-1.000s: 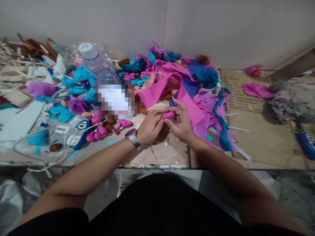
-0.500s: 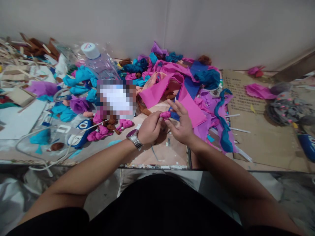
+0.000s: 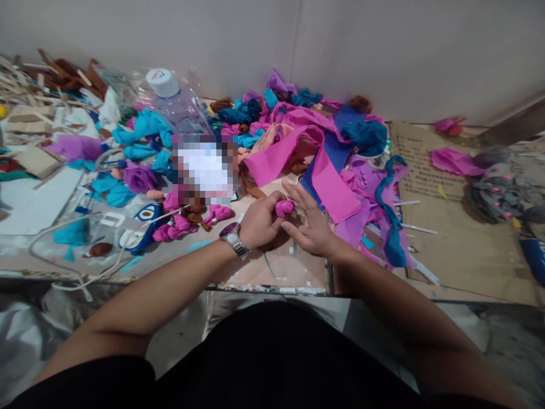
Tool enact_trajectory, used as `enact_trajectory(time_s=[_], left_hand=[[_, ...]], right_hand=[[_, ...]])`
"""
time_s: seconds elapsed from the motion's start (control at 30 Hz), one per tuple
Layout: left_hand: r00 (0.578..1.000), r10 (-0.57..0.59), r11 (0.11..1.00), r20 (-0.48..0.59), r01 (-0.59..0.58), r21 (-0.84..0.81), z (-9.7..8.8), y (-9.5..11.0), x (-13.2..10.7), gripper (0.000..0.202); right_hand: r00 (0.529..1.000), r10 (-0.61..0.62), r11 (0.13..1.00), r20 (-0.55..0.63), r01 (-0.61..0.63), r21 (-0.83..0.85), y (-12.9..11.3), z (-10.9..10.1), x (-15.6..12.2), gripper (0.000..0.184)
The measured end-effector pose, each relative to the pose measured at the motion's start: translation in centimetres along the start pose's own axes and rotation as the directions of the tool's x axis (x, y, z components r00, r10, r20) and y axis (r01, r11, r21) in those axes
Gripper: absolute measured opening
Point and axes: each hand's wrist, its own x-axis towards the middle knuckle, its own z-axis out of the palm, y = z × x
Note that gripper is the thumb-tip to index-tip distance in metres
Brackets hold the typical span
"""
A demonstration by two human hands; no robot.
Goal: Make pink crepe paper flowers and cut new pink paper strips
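Note:
Between the fingertips of my left hand [image 3: 259, 223] is a small rolled pink paper flower [image 3: 285, 208], crinkled like crepe paper. My left fingers are closed on it, and a watch [image 3: 232, 236] circles that wrist. On the other side of the flower is my right hand [image 3: 314, 230], fingers stretched out and the thumb near its lower edge. Whether that thumb touches the flower I cannot tell. Just beyond both hands lies a long pink paper strip [image 3: 338, 196], curved over a dark blue paper piece [image 3: 313, 184].
Left of my hands are twisted pink paper pieces [image 3: 176, 227], blue paper flowers [image 3: 117, 190], a white cable [image 3: 42, 244] and a clear bottle [image 3: 179, 108]. Purple paper [image 3: 353, 227], a teal strip [image 3: 389, 227] and printed cardboard [image 3: 443, 250] lie to the right. A wall [image 3: 238, 40] rises behind.
The pink flower has turned so its rolled end shows more toward me. My right hand has shifted slightly, its fingers more stretched out. The view has moved a little.

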Motion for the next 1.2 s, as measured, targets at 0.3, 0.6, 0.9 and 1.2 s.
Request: enact_trajectory(time_s=[0.3,0.6,0.9,1.2], left_hand=[[0.996,0.090,0.989,0.014,-0.091,0.113,0.1,-0.4,0.1,0.016],[0.992,0.111,0.986,0.054,-0.116,0.117,0.4,-0.4,0.1,0.029],[0.989,0.139,0.987,-0.047,-0.135,0.088,-0.3,0.3,0.3,0.045],[0.979,0.199,0.958,0.043,-0.204,0.201,-0.2,-0.1,0.4,0.027]], right_hand=[[0.995,0.038,0.999,0.090,-0.034,-0.039,-0.4,-0.1,0.3,0.090],[0.997,-0.005,0.994,-0.083,-0.004,-0.109,1.0,-0.2,0.1,0.070],[0.952,0.146,0.987,-0.268,-0.123,0.102,2.1,0.3,-0.2,0.064],[0.953,0.210,0.971,-0.220,-0.178,0.158,2.3,-0.1,-0.2,0.073]])
